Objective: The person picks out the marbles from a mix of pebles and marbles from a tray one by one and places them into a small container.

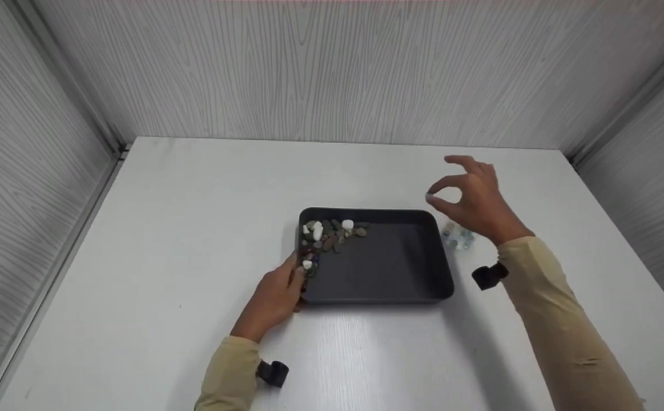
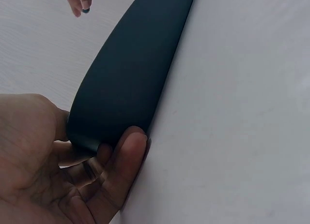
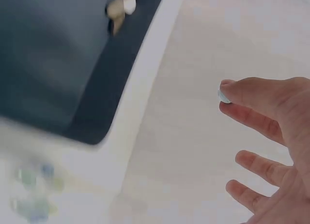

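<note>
My left hand [image 1: 274, 295] grips the left side of a dark grey rectangular tray [image 1: 383, 262], near its front corner. In the left wrist view the thumb and fingers curl around the tray's wall [image 2: 131, 64]. Up to the right, beyond the tray's far right corner, my right hand [image 1: 474, 202] pinches a small pale-blue glass piece [image 3: 224, 97] between thumb and forefinger, its other fingers spread. Brown and grey pebbles [image 1: 329, 244] and white stones [image 1: 318, 231] lie along the tray's left and back sides. Darker coloured pieces near the left hand are too small to tell.
A small cluster of clear and bluish glass pieces [image 1: 458, 236] lies on the white table [image 1: 206, 194], just right of the tray. Wood-grained grey panels [image 1: 337, 68] enclose the table at the back and both sides.
</note>
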{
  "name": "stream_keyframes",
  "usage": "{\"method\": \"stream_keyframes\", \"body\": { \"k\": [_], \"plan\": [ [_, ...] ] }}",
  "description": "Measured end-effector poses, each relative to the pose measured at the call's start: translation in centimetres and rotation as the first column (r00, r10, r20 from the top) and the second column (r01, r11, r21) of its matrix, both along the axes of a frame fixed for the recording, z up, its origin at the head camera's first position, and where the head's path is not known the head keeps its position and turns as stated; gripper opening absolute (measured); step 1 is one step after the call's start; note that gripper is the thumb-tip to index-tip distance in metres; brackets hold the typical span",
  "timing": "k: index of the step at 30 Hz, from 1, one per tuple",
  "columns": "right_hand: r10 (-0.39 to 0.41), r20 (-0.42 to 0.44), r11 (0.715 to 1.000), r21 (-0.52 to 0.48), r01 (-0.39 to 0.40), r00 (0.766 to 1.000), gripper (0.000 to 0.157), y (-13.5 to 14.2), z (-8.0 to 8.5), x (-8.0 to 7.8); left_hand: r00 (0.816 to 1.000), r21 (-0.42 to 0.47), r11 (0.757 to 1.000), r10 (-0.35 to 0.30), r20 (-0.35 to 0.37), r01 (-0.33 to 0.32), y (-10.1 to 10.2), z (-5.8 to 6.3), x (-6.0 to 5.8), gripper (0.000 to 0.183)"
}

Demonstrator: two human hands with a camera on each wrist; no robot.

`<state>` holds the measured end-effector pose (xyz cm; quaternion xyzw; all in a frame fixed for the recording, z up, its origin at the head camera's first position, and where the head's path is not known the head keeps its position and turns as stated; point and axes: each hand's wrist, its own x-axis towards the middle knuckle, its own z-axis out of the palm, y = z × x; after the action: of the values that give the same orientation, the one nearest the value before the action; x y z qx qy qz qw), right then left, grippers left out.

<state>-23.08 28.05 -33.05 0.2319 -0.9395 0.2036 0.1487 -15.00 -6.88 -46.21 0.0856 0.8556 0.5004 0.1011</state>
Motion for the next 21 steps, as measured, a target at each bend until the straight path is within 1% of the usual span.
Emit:
{"method": "stream_keyframes", "body": {
  "k": [4,11,15,21],
  "plan": [
    [-0.027,-0.054,1.0,-0.016,0.027,0.998,0.008,2.6,0.5,0.1,1.0,-0.005,1.0,0.002,-0.007,-0.002,0.0,0.0,0.1,0.053],
    [-0.119,-0.049,0.993,-0.023,0.118,0.992,0.013,6.2,0.5,0.5,1.0,-0.023,1.0,0.001,-0.014,-0.002,-0.1,0.0,0.1,0.053],
    [-0.14,-0.041,0.99,-0.019,0.139,0.989,0.013,7.3,0.4,0.8,1.0,-0.031,0.999,0.01,0.0,-0.01,-0.1,0.1,0.1,0.054],
    [-0.151,-0.029,0.988,0.023,0.151,0.988,0.017,7.9,0.6,0.8,1.0,-0.007,1.0,0.007,0.004,-0.007,0.0,0.2,0.2,0.054]
  ]
}}
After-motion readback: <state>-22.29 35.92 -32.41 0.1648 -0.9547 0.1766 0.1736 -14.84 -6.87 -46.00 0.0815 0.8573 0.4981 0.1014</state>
